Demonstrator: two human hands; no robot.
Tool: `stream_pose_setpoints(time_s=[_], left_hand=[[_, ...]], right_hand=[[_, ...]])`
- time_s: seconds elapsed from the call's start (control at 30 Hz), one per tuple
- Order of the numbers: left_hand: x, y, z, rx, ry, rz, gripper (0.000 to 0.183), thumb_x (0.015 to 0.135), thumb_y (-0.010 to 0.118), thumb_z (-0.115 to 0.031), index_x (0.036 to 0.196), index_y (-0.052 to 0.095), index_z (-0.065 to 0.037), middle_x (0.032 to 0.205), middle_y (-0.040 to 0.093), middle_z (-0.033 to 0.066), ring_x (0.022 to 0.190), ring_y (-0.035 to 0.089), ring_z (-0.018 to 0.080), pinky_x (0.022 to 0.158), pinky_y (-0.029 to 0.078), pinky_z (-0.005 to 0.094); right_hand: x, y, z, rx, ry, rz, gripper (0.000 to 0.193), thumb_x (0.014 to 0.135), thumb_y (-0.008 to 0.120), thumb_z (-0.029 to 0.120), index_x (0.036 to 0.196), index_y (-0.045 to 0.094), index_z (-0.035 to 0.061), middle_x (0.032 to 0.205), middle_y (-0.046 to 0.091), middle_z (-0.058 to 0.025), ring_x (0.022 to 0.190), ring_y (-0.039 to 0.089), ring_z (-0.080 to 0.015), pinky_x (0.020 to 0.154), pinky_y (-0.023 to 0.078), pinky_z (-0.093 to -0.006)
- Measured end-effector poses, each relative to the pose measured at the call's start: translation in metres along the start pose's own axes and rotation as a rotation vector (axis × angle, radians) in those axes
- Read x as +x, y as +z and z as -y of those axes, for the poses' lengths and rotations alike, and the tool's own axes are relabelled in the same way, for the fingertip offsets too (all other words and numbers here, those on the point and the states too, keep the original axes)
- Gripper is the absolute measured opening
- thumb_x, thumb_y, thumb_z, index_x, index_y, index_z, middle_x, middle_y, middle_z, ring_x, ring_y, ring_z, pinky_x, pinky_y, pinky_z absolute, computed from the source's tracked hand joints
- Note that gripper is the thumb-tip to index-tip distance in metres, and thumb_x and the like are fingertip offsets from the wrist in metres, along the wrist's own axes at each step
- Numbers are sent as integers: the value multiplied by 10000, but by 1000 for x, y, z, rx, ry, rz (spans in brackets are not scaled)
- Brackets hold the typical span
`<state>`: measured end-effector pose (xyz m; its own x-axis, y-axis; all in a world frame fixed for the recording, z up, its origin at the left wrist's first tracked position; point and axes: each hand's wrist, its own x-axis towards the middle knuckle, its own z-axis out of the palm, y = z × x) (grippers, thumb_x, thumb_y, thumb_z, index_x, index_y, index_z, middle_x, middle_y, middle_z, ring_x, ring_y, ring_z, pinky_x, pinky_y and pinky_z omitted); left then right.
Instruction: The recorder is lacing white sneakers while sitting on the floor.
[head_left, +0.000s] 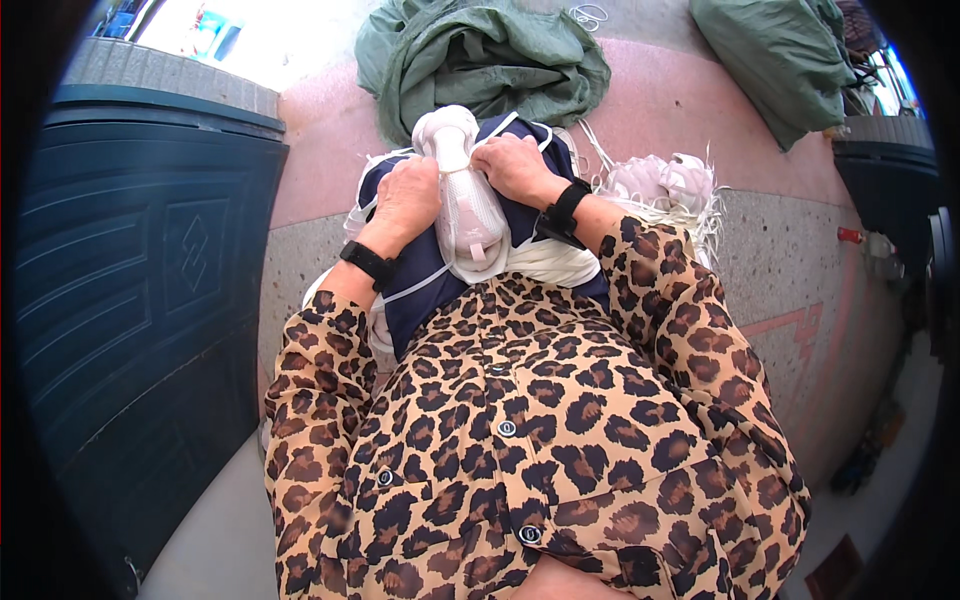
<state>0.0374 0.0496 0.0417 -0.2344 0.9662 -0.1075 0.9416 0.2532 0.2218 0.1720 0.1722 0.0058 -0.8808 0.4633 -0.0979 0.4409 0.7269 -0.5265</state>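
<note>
Against the person's lap, the left hand [403,200] was closed around the side of a pale pink-and-white sneaker [463,195], fingers curled over its upper, while the right hand [515,165] gripped the other side near the toe end, knuckles up and fingers tucked under. The sneaker lay lengthwise between them, sole toward the camera, resting on a dark navy garment with white piping [425,275] bunched over the knees. Each wrist wore a black band [368,263], and the leopard-print sleeves [320,400] came in from below. Just beside the right forearm sat a second pale shoe [665,180] with loose white threads or laces spilling off it. Farther out, a green cloth heap [480,60] lay on the pinkish floor [680,100], another green bundle [780,55] to the right, and a dark blue panelled door [150,260] stood to the left. By my judgement, the hold looked firm, yet the shoe sat on soft, sloping fabric; if either hand loosened, it could slide off the lap, and the trailing threads nearby might snag a finger.
</note>
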Motion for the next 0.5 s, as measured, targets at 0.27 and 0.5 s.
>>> stream_pose_setpoints(time_s=[0.27, 0.5], left_hand=[[16, -6, 9, -104, -43, 178, 147, 739, 500, -94, 780, 591, 15, 811, 597, 198, 810, 583, 347, 715, 470, 416], [2, 12, -3, -17, 22, -66, 135, 772, 527, -131, 727, 588, -19, 740, 596, 175, 767, 589, 326, 688, 464, 421]], right_hand=[[0, 0, -3, 36, -8, 15, 147, 776, 520, 183, 820, 657, 156, 853, 628, -38, 879, 575, -245, 677, 359, -429], [3, -2, -5, 75, 34, 91, 150, 786, 533, 225, 803, 659, 145, 846, 622, -59, 881, 566, -257, 664, 375, -417]])
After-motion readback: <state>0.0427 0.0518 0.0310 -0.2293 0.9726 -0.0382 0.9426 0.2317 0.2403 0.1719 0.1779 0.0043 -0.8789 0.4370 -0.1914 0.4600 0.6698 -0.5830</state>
